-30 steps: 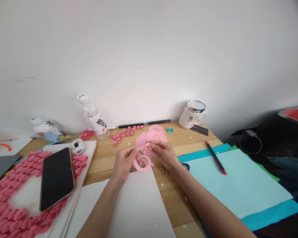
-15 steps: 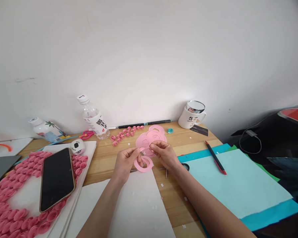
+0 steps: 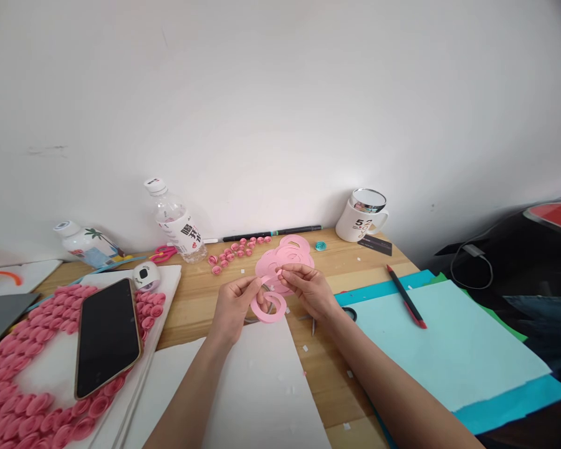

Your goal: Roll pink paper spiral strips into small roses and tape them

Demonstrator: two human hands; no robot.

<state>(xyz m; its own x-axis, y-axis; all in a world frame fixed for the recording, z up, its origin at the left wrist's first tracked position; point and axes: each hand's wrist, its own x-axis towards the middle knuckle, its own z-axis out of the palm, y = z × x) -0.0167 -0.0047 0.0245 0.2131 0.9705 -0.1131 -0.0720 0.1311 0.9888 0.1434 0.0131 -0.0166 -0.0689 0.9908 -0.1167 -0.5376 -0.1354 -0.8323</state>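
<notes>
Both my hands meet over the middle of the wooden desk (image 3: 201, 293), holding one pink paper spiral (image 3: 268, 307). My left hand (image 3: 236, 305) is closed, pinching the strip near its loose loops, which hang down in front of it. My right hand (image 3: 308, 288) is closed too, pinching the strip's other end between thumb and fingertips. Just behind my hands lies a pile of pink spiral-cut paper discs (image 3: 285, 255). A row of small rolled pink paper roses (image 3: 234, 252) lies left of that pile.
A phone (image 3: 106, 337) lies on a white board covered with pink roses (image 3: 9, 374). White paper (image 3: 262, 386) is below my hands, light blue paper (image 3: 449, 349) with a red pen (image 3: 406, 305) at right. Two bottles (image 3: 175, 221), pink scissors (image 3: 163, 252), a black pen (image 3: 271, 234) and a mug (image 3: 362, 218) stand by the wall.
The hanging loops of the pink spiral have shifted slightly left and up as my fingers work the strip. My hands stay in nearly the same place.
</notes>
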